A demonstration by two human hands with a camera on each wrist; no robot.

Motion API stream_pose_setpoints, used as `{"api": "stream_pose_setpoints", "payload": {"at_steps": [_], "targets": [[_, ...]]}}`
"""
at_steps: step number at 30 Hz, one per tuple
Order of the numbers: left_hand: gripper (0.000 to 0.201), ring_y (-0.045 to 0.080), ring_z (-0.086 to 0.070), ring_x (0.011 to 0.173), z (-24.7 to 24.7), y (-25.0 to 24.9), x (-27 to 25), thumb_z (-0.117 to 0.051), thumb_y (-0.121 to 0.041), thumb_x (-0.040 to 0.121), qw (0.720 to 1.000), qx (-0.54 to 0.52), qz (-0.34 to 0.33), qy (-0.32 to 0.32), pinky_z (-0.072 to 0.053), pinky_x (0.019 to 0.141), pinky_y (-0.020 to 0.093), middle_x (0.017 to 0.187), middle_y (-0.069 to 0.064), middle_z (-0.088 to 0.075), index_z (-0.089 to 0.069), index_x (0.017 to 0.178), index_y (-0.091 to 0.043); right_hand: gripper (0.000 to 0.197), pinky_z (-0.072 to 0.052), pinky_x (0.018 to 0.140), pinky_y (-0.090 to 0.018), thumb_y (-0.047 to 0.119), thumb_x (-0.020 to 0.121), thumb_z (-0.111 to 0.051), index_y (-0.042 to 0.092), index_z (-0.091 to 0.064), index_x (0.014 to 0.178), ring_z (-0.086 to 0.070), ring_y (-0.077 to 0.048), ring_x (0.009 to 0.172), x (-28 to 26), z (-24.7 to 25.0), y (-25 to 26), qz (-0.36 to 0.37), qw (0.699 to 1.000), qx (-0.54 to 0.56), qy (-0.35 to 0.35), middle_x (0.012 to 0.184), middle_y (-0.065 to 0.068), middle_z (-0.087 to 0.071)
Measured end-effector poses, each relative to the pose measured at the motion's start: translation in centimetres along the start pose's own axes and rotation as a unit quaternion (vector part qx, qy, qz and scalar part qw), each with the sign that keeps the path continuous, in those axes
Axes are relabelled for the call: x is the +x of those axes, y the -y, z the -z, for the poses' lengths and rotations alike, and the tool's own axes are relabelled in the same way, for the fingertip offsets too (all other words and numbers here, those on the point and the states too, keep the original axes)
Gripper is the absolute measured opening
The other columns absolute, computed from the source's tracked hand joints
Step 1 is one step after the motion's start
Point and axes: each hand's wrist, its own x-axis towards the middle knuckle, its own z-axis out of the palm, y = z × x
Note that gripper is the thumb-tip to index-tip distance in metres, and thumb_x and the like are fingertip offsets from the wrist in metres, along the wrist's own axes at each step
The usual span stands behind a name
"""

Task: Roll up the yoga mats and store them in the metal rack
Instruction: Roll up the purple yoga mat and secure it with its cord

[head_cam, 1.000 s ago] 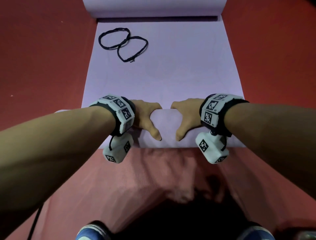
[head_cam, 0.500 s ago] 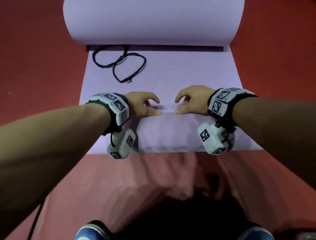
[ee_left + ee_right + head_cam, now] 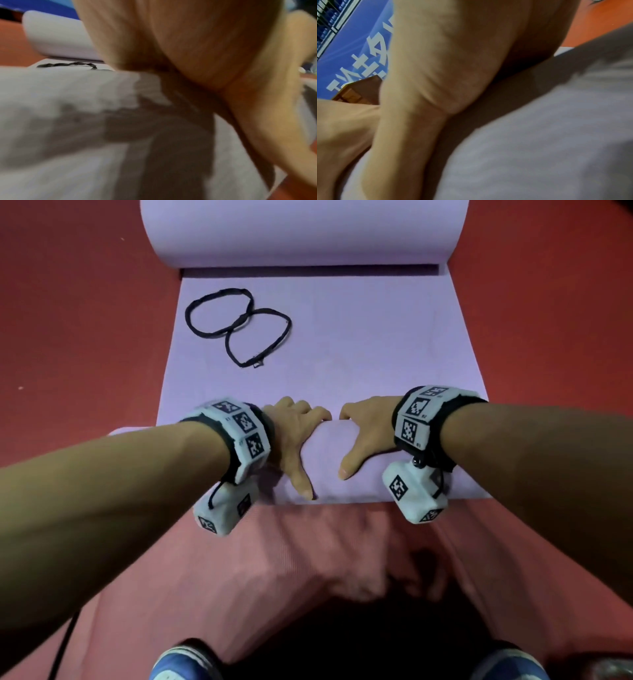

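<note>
Rolling the lilac foam yoga mat point(image 3: 359, 344) forward across the red floor point(image 3: 85, 320)

The mat's rolled near end point(image 3: 325, 463) lies crosswise to both arms. Left of the roll's middle, the left hand point(image 3: 294, 436) clasps it, fingers hooked over the crest and thumb on the near face. Right of the middle, the right hand point(image 3: 366, 433) clasps it likewise. Beyond the roll, on its left side, a black looped strap point(image 3: 239, 326) lies in the probable path.

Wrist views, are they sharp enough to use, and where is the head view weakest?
Left wrist view: blurred, the left hand shadowing the purple mat; right wrist view: equally soft, right hand filling it; head view: crisp on the black strap, dim at the bottom, wide-angle bending at the edges.
</note>
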Motion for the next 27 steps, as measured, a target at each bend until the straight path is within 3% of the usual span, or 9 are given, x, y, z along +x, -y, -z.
{"api": "stream_pose_setpoints", "payload": {"at_steps": [4,6,8,11,15,17,20,23,27], "targets": [[0.075,0.01,-0.066,0.091,0.6,-0.2,0.4,-0.094,-0.036,0.054,0.992,-0.124,-0.013,0.01,-0.049,0.07,0.018,0.094,-0.012,-0.068,-0.057,0.118,-0.025,0.073,-0.053,0.089,-0.036,0.07,0.043,-0.08,0.038,-0.059,0.105,-0.064,-0.014,0.094,0.2,1.1,0.4,-0.028,0.999,0.021,0.034,0.1,0.017,-0.063],[0.06,0.015,-0.068,0.1,0.1,-0.2,0.2,-0.094,-0.03,0.054,0.981,-0.173,-0.021,0.08,-0.056,0.084,0.028,0.101,-0.005,-0.074,-0.067,0.108,-0.023,0.065,-0.055,0.086,-0.032,0.065,0.049,-0.082,0.034,-0.065,0.104,-0.068,-0.014,0.091,0.0,0.8,0.3,-0.026,0.995,0.041,0.089,0.101,0.013,-0.069],[0.07,0.014,-0.068,0.106,-1.6,-0.6,0.4,-0.096,-0.026,0.047,0.956,-0.234,-0.045,0.171,-0.054,0.095,0.036,0.105,-0.006,-0.075,-0.069,0.112,-0.026,0.058,-0.054,0.08,-0.027,0.058,0.059,-0.083,0.027,-0.069,0.107,-0.071,-0.016,0.09,-0.7,-0.7,0.3,-0.037,0.979,0.073,0.188,0.104,0.003,-0.073],[0.082,0.014,-0.066,0.106,-2.6,-1.6,0.8,-0.096,-0.024,0.05,0.954,-0.2,-0.04,0.22,-0.055,0.093,0.037,0.112,-0.007,-0.072,-0.06,0.123,-0.029,0.053,-0.054,0.08,-0.028,0.053,0.067,-0.081,0.025,-0.07,0.112,-0.072,-0.015,0.089,-1.2,-2.7,0.4,-0.036,0.951,0.107,0.286,0.104,0.001,-0.075],[0.068,0.01,-0.057,0.103,-0.7,-0.4,1.5,-0.089,-0.021,0.069,0.965,-0.207,-0.003,0.161,-0.05,0.081,0.017,0.125,-0.004,-0.063,-0.055,0.128,-0.018,0.064,-0.045,0.097,-0.032,0.058,0.067,-0.079,0.026,-0.062,0.119,-0.057,-0.015,0.1,0.2,-0.8,0.2,0.012,0.998,-0.011,0.065,0.108,0.01,-0.058],[0.051,0.013,-0.054,0.103,0.3,1.0,1.5,-0.083,-0.031,0.076,0.979,-0.192,0.027,0.061,-0.039,0.086,0.021,0.12,-0.008,-0.058,-0.057,0.119,-0.026,0.048,-0.042,0.094,-0.029,0.049,0.075,-0.078,0.025,-0.065,0.115,-0.05,-0.014,0.097,0.7,0.2,-0.1,0.027,1.0,-0.004,-0.009,0.105,0.007,-0.051],[0.032,0.016,-0.06,0.098,0.5,2.6,1.0,-0.076,-0.038,0.082,0.969,-0.245,0.035,-0.015,-0.041,0.092,0.023,0.106,-0.004,-0.067,-0.065,0.11,-0.027,0.024,-0.04,0.087,-0.025,0.039,0.09,-0.063,0.026,-0.07,0.108,-0.054,-0.015,0.097,0.6,0.6,-0.5,0.032,0.998,0.007,-0.046,0.107,0.006,-0.062],[0.03,0.012,-0.062,0.102,-0.3,2.8,0.4,-0.068,-0.053,0.084,0.971,-0.235,0.044,-0.016,-0.044,0.099,0.025,0.103,-0.008,-0.072,-0.072,0.104,-0.03,0.045,-0.04,0.096,-0.032,0.064,0.084,-0.058,0.026,-0.063,0.109,-0.053,-0.017,0.105,-0.1,0.8,-0.1,-0.007,0.999,0.027,0.02,0.109,0.008,-0.057],[0.089,0.015,-0.06,0.099,-0.8,1.0,-0.6,-0.083,-0.07,0.049,0.985,-0.154,0.028,0.075,-0.049,0.089,0.032,0.107,-0.011,-0.063,-0.046,0.118,-0.028,0.097,-0.043,0.098,-0.041,0.08,0.053,-0.071,0.03,-0.042,0.131,-0.055,-0.019,0.104,-0.4,0.6,0.7,-0.026,0.992,-0.056,0.114,0.12,0.009,-0.058]]}}
